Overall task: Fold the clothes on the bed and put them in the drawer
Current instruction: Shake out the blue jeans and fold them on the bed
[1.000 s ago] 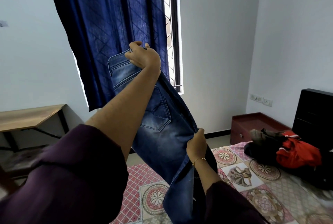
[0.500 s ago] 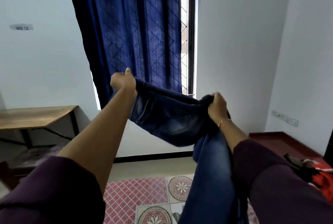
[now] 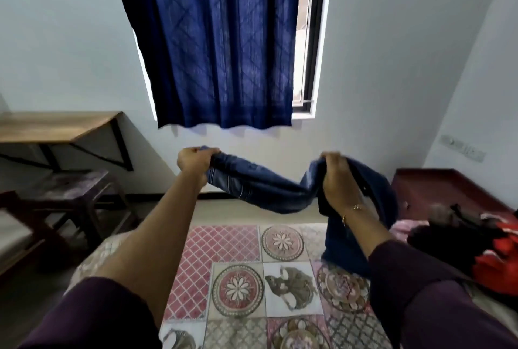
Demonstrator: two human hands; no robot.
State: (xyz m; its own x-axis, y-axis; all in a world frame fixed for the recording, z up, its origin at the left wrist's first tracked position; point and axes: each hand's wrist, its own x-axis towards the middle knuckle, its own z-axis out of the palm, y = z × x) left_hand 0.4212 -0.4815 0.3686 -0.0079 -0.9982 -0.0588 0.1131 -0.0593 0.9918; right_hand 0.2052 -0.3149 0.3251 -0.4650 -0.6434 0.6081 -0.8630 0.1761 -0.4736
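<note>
Both hands have dropped since half a second ago, from curtain height to below its hem, and the jeans [image 3: 260, 188] now sag lower between them, over the bed [image 3: 238, 247] with its patterned cover. One leg hangs past the right wrist onto the cover. At the bed's right edge lies a heap of black and red clothes [image 3: 482, 245]. The left hand [image 3: 194, 159] has its fingers clamped on one bunched end, the right hand [image 3: 337, 180] on the other
</note>
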